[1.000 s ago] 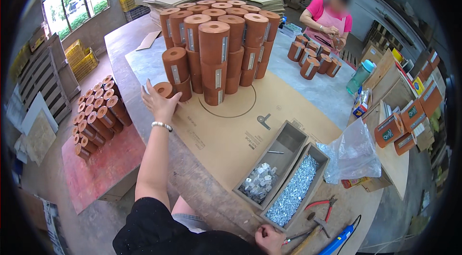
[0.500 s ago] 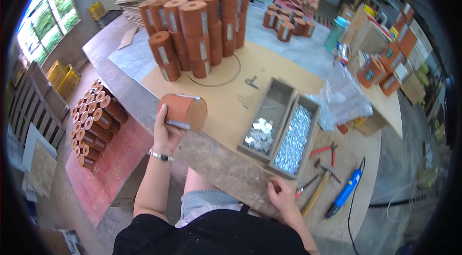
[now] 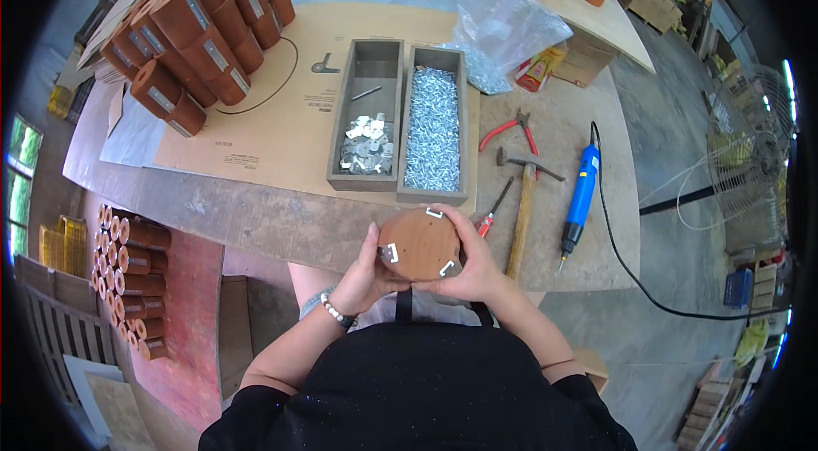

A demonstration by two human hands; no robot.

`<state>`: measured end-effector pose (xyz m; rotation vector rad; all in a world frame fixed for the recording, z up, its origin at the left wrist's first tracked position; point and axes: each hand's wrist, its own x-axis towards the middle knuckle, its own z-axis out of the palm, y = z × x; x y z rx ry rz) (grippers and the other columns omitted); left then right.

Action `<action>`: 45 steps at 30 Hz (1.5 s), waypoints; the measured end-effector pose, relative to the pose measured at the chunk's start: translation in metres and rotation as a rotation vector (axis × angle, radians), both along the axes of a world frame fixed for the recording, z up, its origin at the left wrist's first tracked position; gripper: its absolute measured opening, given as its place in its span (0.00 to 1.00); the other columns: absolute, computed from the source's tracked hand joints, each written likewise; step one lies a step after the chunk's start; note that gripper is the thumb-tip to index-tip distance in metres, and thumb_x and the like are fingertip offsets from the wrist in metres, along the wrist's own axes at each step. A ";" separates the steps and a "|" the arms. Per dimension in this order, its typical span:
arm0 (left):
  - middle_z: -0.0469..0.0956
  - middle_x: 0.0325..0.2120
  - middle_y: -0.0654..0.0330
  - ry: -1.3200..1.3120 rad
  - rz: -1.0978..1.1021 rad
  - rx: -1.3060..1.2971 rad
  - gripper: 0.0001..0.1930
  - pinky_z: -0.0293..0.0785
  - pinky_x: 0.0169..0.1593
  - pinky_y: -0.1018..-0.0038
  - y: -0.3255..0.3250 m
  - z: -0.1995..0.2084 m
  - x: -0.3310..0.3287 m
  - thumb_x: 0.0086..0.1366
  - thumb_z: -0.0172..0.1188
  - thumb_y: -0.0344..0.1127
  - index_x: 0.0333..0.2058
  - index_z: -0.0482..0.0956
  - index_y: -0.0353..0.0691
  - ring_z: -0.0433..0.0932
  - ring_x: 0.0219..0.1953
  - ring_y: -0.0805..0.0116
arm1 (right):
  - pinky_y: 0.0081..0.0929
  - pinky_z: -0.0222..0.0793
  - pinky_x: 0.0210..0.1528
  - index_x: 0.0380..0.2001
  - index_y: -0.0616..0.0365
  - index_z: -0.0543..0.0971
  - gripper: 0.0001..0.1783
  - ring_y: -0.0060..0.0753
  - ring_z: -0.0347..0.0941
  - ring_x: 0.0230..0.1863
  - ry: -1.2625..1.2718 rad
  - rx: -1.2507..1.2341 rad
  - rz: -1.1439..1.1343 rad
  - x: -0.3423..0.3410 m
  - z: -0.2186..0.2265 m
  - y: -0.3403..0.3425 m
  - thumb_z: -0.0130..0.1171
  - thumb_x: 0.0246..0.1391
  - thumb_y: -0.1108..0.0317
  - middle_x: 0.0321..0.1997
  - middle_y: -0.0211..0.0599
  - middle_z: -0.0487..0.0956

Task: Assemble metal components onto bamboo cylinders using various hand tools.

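A round reddish-brown wooden cylinder (image 3: 420, 248) is held up at the table's front edge, its flat end facing me. Three white metal channel ends show at the rim of that face, with small dark holes in the wood. My left hand (image 3: 365, 277) is closed round its left side and my right hand (image 3: 479, 262) round its right. Just beyond stand two narrow grey boxes. Small silver plates (image 3: 368, 149) and one thin metal rod lie in the left box (image 3: 341, 114); the right box (image 3: 463, 114) is full of silver screws (image 3: 433, 132).
Right of the boxes lie red-handled pliers (image 3: 518, 129), a hammer (image 3: 523, 212), a screwdriver (image 3: 494, 211) and a blue corded electric screwdriver (image 3: 581, 195). Stacked cylinders (image 3: 192, 34) stand back left; more fill a low red board (image 3: 187, 315). A plastic bag (image 3: 503, 21) and a fan (image 3: 763, 140) are at right.
The cylinder has moved right and turned its end toward me. My right hand has come up from the table edge and joined my left on it. The view has swung right and down.
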<state>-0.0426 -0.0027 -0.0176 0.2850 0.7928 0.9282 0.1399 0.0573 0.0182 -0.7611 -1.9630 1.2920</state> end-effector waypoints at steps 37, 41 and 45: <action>0.63 0.50 0.49 1.056 0.037 0.821 0.51 0.61 0.57 0.66 0.015 -0.007 0.012 0.31 0.75 0.28 0.57 0.55 0.36 0.66 0.52 0.53 | 0.40 0.69 0.42 0.49 0.68 0.65 0.35 0.52 0.74 0.38 -0.881 -0.047 -1.117 0.210 -0.067 0.099 0.63 0.38 0.60 0.36 0.53 0.76; 0.68 0.46 0.51 0.915 -0.055 0.799 0.48 0.63 0.56 0.68 0.024 -0.018 -0.002 0.32 0.74 0.29 0.55 0.59 0.37 0.68 0.51 0.56 | 0.26 0.67 0.34 0.46 0.66 0.68 0.33 0.31 0.71 0.31 -0.034 -0.504 -1.015 0.196 -0.028 0.079 0.64 0.32 0.66 0.35 0.40 0.74; 0.71 0.42 0.53 1.031 0.015 0.814 0.42 0.66 0.52 0.68 0.020 -0.013 0.008 0.31 0.74 0.31 0.50 0.65 0.37 0.70 0.47 0.56 | 0.23 0.67 0.28 0.51 0.65 0.62 0.38 0.29 0.66 0.29 0.530 -0.453 -0.708 0.172 0.024 0.055 0.61 0.31 0.71 0.28 0.39 0.69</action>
